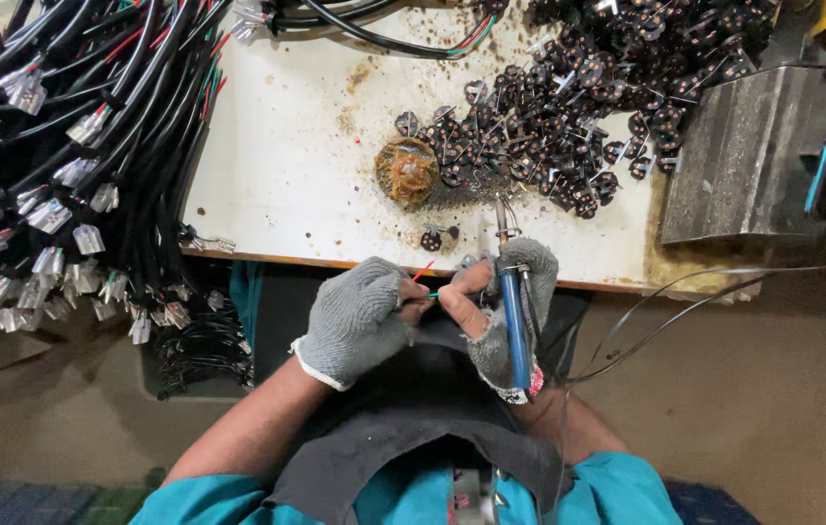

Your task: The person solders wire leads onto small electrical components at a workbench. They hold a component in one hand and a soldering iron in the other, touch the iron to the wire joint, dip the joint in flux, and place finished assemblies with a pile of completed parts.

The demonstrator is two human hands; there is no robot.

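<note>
My left hand (360,319), in a grey fingerless glove, pinches thin red and green wires (425,282) just below the table's front edge. My right hand (502,311), gloved the same way, grips a blue-handled soldering iron (514,326) whose tip points up over the table edge, and its fingers also touch the wire ends. A small black round part (430,239) lies on the table just above my hands. The two hands meet over a dark cloth on my lap.
A worn white table (287,165) holds a heap of small black round parts (568,107), an amber flux tin (406,171) and a grey metal block (739,156) at right. Bundles of black cables with white connectors (63,165) hang over the left side.
</note>
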